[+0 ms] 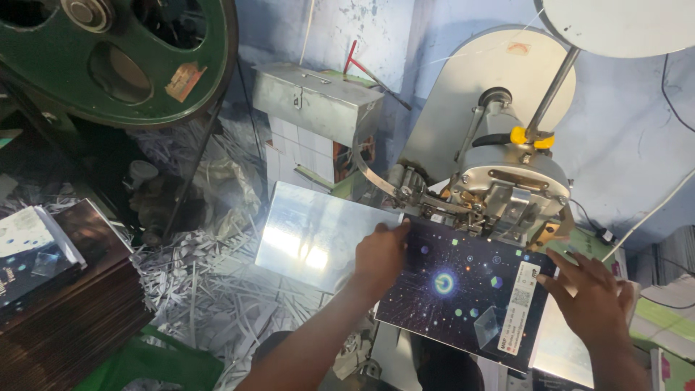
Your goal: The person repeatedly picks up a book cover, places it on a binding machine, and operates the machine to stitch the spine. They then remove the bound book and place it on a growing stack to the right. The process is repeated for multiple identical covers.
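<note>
A dark booklet (463, 289) with a glowing-circle cover design and a white label lies on the shiny metal table of a stitching machine (507, 181). My left hand (378, 259) holds the booklet's left edge, fingers curled over it. On the booklet's right edge, beside the label, rests my right hand (590, 293) with its fingers spread. The booklet's far edge sits under the machine's metal head.
A shiny metal plate (315, 235) extends left of the booklet. A stack of similar dark booklets (51, 289) stands at the left. Shredded paper strips (203, 282) litter the floor. A large green flywheel (123, 58) hangs at top left, a grey metal box (318, 101) behind.
</note>
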